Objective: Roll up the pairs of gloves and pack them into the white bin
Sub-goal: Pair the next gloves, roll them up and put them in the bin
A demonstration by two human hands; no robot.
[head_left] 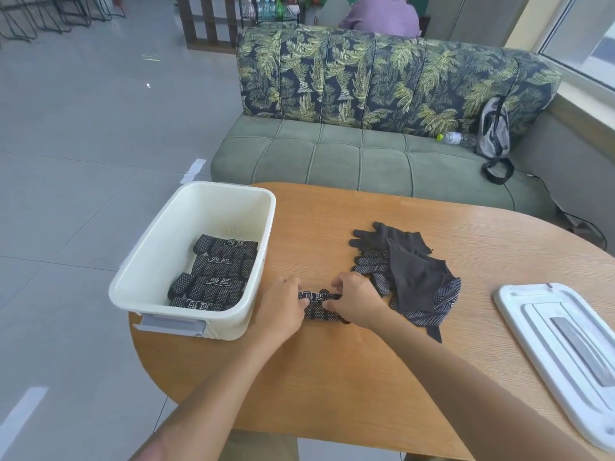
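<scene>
Both hands pinch the rolled glove pair lying between them.

The place looked like a café or shared lounge rather than a home — a booth sofa with a leaf-print back faced an oval wooden table, a wide grey tiled floor spread left, and stacked wire chairs — possibly stools — stood far off beside a seated person.

On the table, the bin is sitting left holding rolled gloves, loose gloves are lying mid-table, and the lid is resting right.
</scene>
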